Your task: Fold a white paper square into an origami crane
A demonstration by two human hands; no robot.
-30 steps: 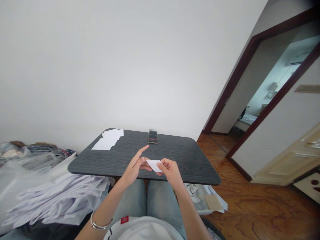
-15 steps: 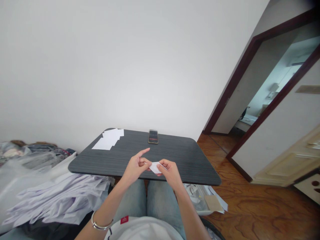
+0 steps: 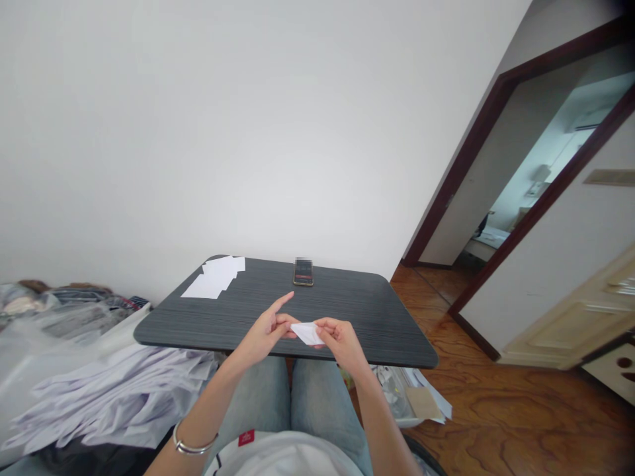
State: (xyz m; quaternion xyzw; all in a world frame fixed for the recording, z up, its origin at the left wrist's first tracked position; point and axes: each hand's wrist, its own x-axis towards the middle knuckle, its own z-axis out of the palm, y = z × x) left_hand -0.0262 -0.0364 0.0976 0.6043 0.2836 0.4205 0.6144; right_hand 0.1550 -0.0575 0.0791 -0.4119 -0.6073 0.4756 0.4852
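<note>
A narrow pinch grip is held on a small white paper slip (image 3: 306,334), which is taken at opposite ends by the left hand (image 3: 262,336) and the right hand (image 3: 341,342). The left index finger (image 3: 282,303) is kept raised, clear of the paper. The slip is held above the front edge of the tabletop (image 3: 347,297), about midway along it, and appears bent, though any crease is too small to make out.

The slip could be dropped if either pinch were slackened, and it could be torn if the hands were drawn apart too sharply. If released, it might land at the front edge or slide off over the person's jeans (image 3: 322,406). Beyond the front left corner lies a heap of pale sheeting (image 3: 114,403), against which a white slip could be hard to pick out. Near the far left corner, loose white sheets (image 3: 213,281) lie overlapped and could be scattered by a careless sweep of the arm, though they are well apart from the hands. A smartphone (image 3: 303,272) lies near the far edge, also out of immediate reach of any slip.
</note>
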